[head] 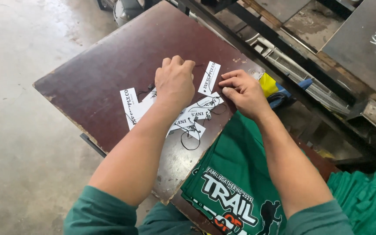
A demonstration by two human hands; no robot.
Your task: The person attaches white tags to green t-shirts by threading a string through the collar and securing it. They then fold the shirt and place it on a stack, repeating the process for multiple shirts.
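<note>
My left hand [175, 79] rests knuckles-up on a dark brown board [109, 65], fingers curled over a scatter of white paper tags [188, 117] with thin black strings. Whether it holds one is hidden. One tag [209, 78] lies just between both hands. My right hand [242, 91] lies beside it, fingers bent and pinched near that tag's lower end. A stack of folded green shirts [236, 174] with a white and orange print lies under my right forearm, at the board's near corner.
More green cloth [366, 200] is piled at the lower right. A yellow and blue object [273, 89] sits past the board's right corner. Dark metal platens and a grated rail [301, 74] run along the back right. Grey concrete floor [18, 109] lies to the left.
</note>
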